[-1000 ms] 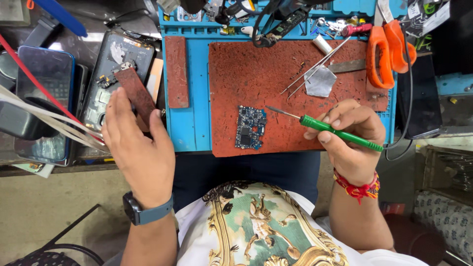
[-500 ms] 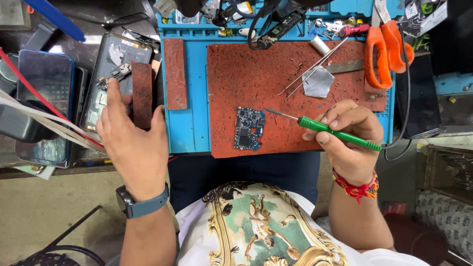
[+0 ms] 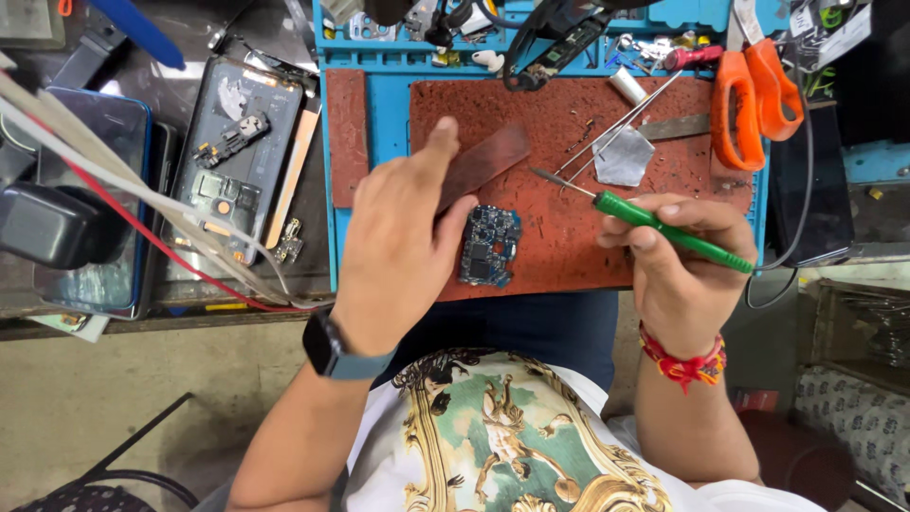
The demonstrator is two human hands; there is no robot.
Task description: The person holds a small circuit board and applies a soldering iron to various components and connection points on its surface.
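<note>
two hands (image 3: 398,242) over circuit board (image 3: 488,245)

Just one camera here, strapped to the person's head and pointing almost straight down. It's close in: the blue work mat (image 3: 379,237) on the desk fills the upper middle, its far edge near the top of the frame and its near edge about halfway down. The person's own chest and lap take up the bottom, with both forearms coming up from there. The desk's left part shows fully; the right side gets cut off. No second view to compare.
</note>
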